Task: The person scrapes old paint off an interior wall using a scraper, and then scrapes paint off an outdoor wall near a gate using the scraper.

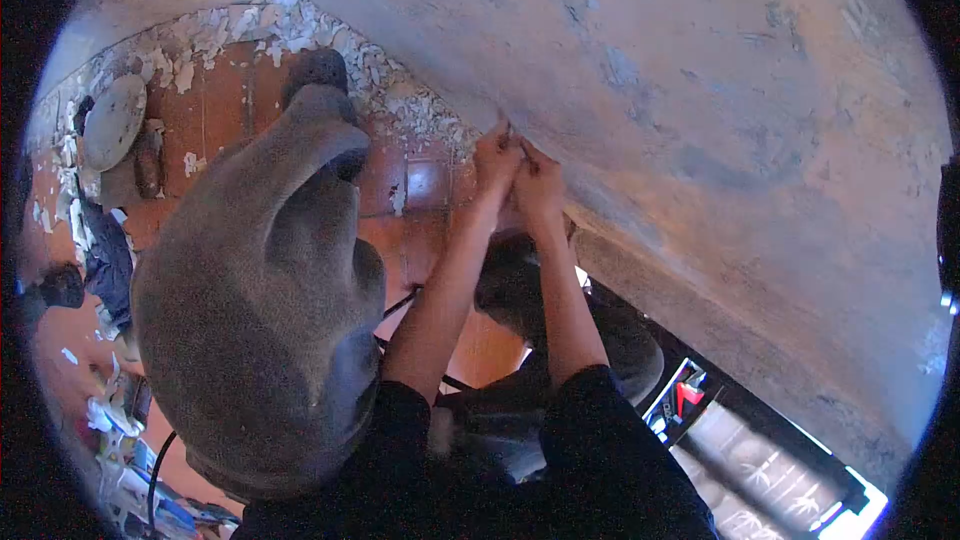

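My left hand (494, 162) and my right hand (539, 180) are side by side, low against the foot of the wall (720, 120). Both have their fingers curled in, closed around something small and mostly hidden. A thin dark tip seems to show above the knuckles, too small to name. The wall's surface is patchy and scraped, with bluish and brown marks. Peeled paint flakes (420, 110) lie along its base, just beyond my left hand.
Reddish tiles (400, 240) cover the floor. My bent leg in grey trousers (250, 310) fills the left side. A pale round disc (115, 123) lies at far left beside a dark elongated object (149, 158). A black cable (157, 470) runs lower left. A printed box (685, 395) stands lower right.
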Motion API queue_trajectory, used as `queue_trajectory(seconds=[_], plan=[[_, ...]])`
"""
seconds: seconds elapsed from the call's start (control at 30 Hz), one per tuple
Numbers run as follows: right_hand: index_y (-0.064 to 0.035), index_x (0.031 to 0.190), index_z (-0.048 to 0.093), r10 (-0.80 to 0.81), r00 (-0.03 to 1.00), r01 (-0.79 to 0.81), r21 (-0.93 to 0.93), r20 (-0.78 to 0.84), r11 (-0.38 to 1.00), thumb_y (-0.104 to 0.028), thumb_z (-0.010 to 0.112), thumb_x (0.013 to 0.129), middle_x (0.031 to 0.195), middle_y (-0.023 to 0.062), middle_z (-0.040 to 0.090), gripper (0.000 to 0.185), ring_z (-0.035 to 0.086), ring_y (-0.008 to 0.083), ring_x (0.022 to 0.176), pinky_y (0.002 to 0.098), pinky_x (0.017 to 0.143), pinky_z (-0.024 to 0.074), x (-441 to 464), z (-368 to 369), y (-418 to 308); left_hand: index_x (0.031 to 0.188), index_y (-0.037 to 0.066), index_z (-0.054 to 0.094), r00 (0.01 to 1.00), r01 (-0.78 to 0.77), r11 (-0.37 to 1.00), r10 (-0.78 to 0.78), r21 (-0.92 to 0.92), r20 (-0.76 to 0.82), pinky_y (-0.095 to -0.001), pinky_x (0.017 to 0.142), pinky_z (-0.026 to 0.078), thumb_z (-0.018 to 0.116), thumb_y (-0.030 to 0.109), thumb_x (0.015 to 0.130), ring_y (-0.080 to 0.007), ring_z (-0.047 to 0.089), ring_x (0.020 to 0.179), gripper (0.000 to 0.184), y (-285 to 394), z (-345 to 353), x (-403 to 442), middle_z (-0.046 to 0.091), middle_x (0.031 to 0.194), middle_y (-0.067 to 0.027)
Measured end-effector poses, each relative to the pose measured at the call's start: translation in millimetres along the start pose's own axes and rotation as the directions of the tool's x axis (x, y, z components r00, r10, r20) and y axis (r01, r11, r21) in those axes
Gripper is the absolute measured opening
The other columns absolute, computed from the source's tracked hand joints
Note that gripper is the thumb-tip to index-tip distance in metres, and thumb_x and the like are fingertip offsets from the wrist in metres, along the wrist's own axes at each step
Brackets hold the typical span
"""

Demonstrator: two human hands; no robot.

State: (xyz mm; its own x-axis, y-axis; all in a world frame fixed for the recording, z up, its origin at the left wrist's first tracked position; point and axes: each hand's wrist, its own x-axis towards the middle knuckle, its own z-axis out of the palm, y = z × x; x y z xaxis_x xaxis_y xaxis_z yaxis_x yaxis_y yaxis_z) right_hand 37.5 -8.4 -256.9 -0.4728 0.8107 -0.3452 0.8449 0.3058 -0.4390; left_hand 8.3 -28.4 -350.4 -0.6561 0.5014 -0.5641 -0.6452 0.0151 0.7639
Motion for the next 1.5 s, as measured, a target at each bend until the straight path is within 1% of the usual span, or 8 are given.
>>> queue_trajectory(seconds=[0.33, 0.63, 0.87, 0.93, 1.07, 1.23, 1.33, 1.5], plan=[[-0.0061, 0.114, 0.059, 0.008, 0.998, -0.010, 0.032, 0.057, 0.999, -0.019, 0.052, 0.083, 0.081, 0.0254, 0.062, 0.034, 0.061, 0.0406, 0.082, 0.0444, 0.071, 0.0486, -3.1, 0.4, 11.8, 0.121, 0.003, 0.054, 0.999, -0.046, 0.980, 0.041, 0.195, 0.032, -0.0270, 0.071, 0.046, 0.057, 0.017, 0.087, -0.0113, 0.057, 0.078, 0.037, 12.9, -4.3, -11.5, 0.065, 0.089, -0.0058], [-0.0062, 0.125, 0.049, 0.134, 0.971, -0.163, 0.136, 0.197, 0.977, -0.018, 0.052, 0.083, 0.101, 0.0214, 0.063, 0.044, 0.060, 0.0326, 0.096, 0.0374, 0.080, 0.0459, -17.9, 3.9, 24.9, 0.119, -0.004, 0.050, 0.988, 0.135, 0.876, -0.157, -0.463, -0.009, -0.0334, 0.074, 0.052, 0.045, 0.017, 0.093, -0.0227, 0.061, 0.094, 0.034, -4.4, -16.9, -15.2, 0.059, 0.112, -0.0177], [-0.0045, 0.123, 0.050, 0.179, 0.906, -0.123, -0.167, 0.383, 0.978, -0.021, 0.052, 0.085, 0.096, 0.0218, 0.063, 0.042, 0.063, 0.0269, 0.087, 0.0352, 0.072, 0.0489, -58.2, -40.7, 54.7, 0.088, 0.005, 0.051, 0.968, 0.131, 0.934, -0.193, -0.333, -0.159, -0.0315, 0.059, 0.052, 0.047, 0.027, 0.093, -0.0203, 0.062, 0.071, 0.023, 2.3, -59.3, -12.6, 0.057, 0.076, -0.0055], [-0.0037, 0.116, 0.054, -0.166, 0.960, 0.222, -0.253, 0.225, 0.941, -0.023, 0.052, 0.086, 0.080, 0.0161, 0.063, 0.036, 0.060, 0.0215, 0.062, 0.0345, 0.056, 0.0483, -72.8, -29.0, 96.1, 0.092, 0.005, 0.051, 0.975, 0.141, 0.950, -0.182, -0.279, -0.126, -0.0312, 0.058, 0.052, 0.051, 0.024, 0.091, -0.0198, 0.062, 0.071, 0.019, 28.7, -50.9, -13.5, 0.058, 0.078, -0.0054], [-0.0030, 0.100, 0.059, 0.159, 0.961, -0.221, 0.286, 0.224, 0.932, -0.022, 0.049, 0.087, 0.068, 0.0116, 0.059, 0.024, 0.054, 0.0204, 0.051, 0.0340, 0.048, 0.0449, -90.1, -1.0, 127.9, 0.102, 0.004, 0.051, 0.964, -0.088, 0.981, 0.040, 0.172, 0.265, -0.0305, 0.059, 0.051, 0.062, 0.014, 0.083, -0.0181, 0.061, 0.077, 0.024, 89.9, -23.7, -34.7, 0.060, 0.087, -0.0072], [-0.0038, 0.067, 0.050, 0.123, 0.799, -0.578, 0.808, 0.589, -0.118, -0.011, 0.046, 0.087, 0.057, 0.0072, 0.052, 0.022, 0.048, 0.0190, 0.044, 0.0317, 0.046, 0.0433, -80.4, 3.7, 115.6, 0.110, 0.003, 0.055, 0.741, -0.322, 0.764, -0.163, 0.558, 0.652, -0.0289, 0.063, 0.050, 0.064, 0.011, 0.081, -0.0173, 0.061, 0.082, 0.032, 167.8, 30.6, -92.8, 0.062, 0.098, -0.0093], [-0.0040, 0.067, 0.048, 0.139, 0.888, -0.407, 0.890, 0.438, -0.208, -0.010, 0.043, 0.087, 0.051, 0.0058, 0.047, 0.022, 0.041, 0.0187, 0.036, 0.0311, 0.043, 0.0425, -50.4, 48.6, 135.6, 0.111, 0.007, 0.059, 0.508, -0.718, 0.460, -0.167, 0.522, 0.845, -0.0270, 0.070, 0.050, 0.058, 0.015, 0.086, -0.0155, 0.061, 0.085, 0.027, 225.0, 55.2, -123.7, 0.064, 0.100, -0.0076], [-0.0069, 0.067, 0.044, 0.261, 0.901, -0.107, 0.761, 0.345, -0.640, -0.019, 0.041, 0.090, 0.049, 0.0061, 0.044, 0.026, 0.040, 0.0164, 0.037, 0.0307, 0.039, 0.0389, 4.7, 83.4, 133.8, 0.098, -0.004, 0.063, 0.037, -0.995, -0.025, 0.808, 0.097, 0.588, -0.0247, 0.072, 0.050, 0.057, 0.009, 0.085, -0.0161, 0.063, 0.078, 0.019, 307.0, 97.5, -191.2, 0.067, 0.089, -0.0114]])
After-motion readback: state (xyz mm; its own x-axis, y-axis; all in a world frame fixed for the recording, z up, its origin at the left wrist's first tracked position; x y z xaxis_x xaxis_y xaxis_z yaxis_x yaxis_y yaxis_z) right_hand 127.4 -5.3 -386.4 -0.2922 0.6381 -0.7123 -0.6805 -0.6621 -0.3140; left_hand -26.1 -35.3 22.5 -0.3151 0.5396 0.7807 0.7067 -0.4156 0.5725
